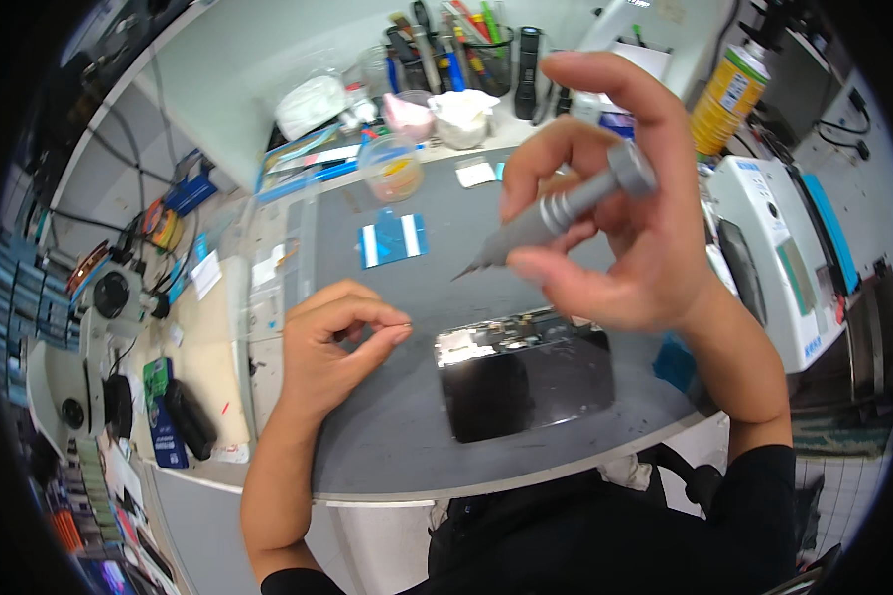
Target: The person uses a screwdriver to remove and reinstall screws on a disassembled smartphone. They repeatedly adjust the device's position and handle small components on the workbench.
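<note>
My right hand [640, 216] is raised over the far right of the grey work mat [387, 454]. It holds a grey, pen-shaped tool [551, 219] with a round cap and a thin pointed tip slanting down to the left. Below the tool lies an opened electronic device [528, 387], a dark flat panel with bare circuit parts along its far edge. To the left of the device, my left hand [335, 346] hovers with thumb and forefinger pinched together. Whether a tiny piece sits between those fingertips is too small to tell.
A blue sheet with white strips [393, 242] and a clear plastic cup [391, 169] are farther back. Pen holders [484, 63], a black flashlight [527, 74] and a yellow spray can [731, 97] line the rear. A white machine [774, 253] stands right, a microscope [93, 335] left.
</note>
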`<state>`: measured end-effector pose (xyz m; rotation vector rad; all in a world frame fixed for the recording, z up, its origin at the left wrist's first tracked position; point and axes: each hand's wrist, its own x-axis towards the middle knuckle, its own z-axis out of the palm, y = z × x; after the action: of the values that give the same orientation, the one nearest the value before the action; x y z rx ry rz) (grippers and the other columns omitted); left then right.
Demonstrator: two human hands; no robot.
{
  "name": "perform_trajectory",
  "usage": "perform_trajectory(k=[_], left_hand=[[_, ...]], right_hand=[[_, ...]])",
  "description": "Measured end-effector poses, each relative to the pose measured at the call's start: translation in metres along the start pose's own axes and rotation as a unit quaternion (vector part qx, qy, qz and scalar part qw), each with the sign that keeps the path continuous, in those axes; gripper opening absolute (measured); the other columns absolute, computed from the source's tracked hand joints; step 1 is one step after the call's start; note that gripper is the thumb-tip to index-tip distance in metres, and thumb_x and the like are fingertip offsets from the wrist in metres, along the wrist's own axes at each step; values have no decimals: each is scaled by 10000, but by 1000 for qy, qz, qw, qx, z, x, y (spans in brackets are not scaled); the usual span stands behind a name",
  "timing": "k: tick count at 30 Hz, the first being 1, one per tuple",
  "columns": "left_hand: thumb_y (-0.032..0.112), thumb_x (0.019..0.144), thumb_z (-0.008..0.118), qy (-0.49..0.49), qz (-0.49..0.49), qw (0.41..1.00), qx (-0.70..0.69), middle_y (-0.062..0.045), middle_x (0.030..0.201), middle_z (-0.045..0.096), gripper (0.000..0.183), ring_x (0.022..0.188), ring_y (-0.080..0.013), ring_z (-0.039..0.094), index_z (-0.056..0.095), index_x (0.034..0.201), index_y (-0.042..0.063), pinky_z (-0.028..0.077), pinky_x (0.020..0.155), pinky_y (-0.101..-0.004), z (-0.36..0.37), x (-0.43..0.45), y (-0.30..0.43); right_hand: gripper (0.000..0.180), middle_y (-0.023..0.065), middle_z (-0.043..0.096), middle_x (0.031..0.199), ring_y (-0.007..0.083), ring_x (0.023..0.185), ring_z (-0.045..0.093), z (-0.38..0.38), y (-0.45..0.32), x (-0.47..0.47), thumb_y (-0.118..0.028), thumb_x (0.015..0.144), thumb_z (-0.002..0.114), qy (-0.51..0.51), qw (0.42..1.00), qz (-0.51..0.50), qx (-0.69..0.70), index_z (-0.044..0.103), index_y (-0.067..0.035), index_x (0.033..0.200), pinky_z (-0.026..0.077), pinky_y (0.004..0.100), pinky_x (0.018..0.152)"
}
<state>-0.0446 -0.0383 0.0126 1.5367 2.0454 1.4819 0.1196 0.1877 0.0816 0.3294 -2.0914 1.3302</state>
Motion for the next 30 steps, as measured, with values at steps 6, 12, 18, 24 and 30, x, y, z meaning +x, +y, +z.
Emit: perform_trajectory(k=[6,12,18,24,30], left_hand=[[8,765,843,30,47,998,-23,-10,830,701,152,681,-71,572,783,886,77,378,552,-218,1,1,-1],[17,758,853,46,65,997,3,-11,825,705,158,701,-83,607,785,884,83,404,543,-228,0,0,0],[30,752,862,44,78,996,12,-10,823,708,160,714,-93,633,788,880,92,426,544,-234,1,1,-1],[6,709,870,44,89,995,10,-27,807,682,195,681,-90,562,766,862,69,373,546,-225,1,1,-2],[1,710,866,43,98,994,11,-30,810,686,194,683,-89,564,766,863,65,374,546,-225,1,1,-2]], right_hand=[[796,193,651,1032,213,910,711,18,16,11,64,770,795,-64,989,-123,-55,310,-65,1388,598,261,632],[568,202,658,1040,243,933,720,23,21,6,106,788,771,-105,984,-123,-68,440,-55,1220,610,284,632],[559,172,675,1050,229,933,726,26,20,5,90,782,786,-105,983,-121,-95,470,-58,1219,612,288,621],[538,160,688,1029,227,932,729,28,19,4,76,780,796,-101,982,-124,-102,495,-53,1206,607,274,621],[538,154,696,1023,220,917,727,29,18,4,68,775,804,-98,980,-137,-110,504,-50,1207,599,269,622]])
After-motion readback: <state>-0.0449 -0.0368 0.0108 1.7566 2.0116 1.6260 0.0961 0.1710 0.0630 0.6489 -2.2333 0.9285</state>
